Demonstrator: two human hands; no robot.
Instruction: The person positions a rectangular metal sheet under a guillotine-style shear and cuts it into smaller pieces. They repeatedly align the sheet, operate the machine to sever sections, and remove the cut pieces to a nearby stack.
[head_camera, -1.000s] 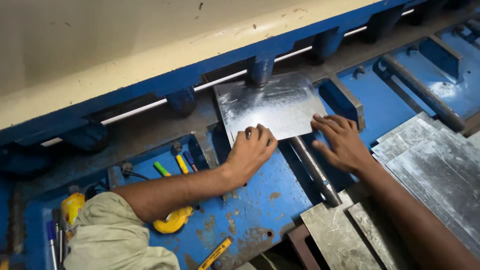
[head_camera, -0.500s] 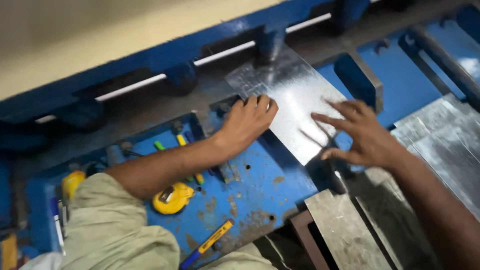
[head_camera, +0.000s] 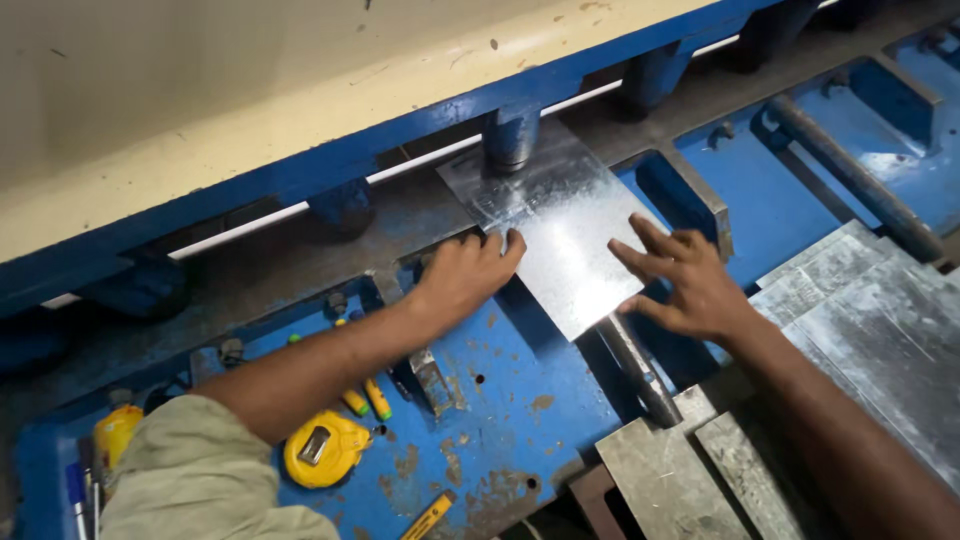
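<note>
Blue, rust-spotted tabletop (head_camera: 500, 430) of a shearing machine carries your metal sheet (head_camera: 560, 225) under the clamp; your left hand (head_camera: 465, 275) and right hand (head_camera: 685, 280) press flat on it, fingers spread, beside a yellow tape measure (head_camera: 325, 450).

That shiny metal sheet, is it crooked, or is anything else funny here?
Yes, the metal sheet lies skewed under the blue machine beam, with the left hand and right hand at its edges. The blue table shows chipped, rusty patches.

Blue hold-down foot (head_camera: 511, 140) atop the metal sheet (head_camera: 560, 225) (open table (head_camera: 500, 400) nearer, tape measure (head_camera: 325, 448) aside)
</note>
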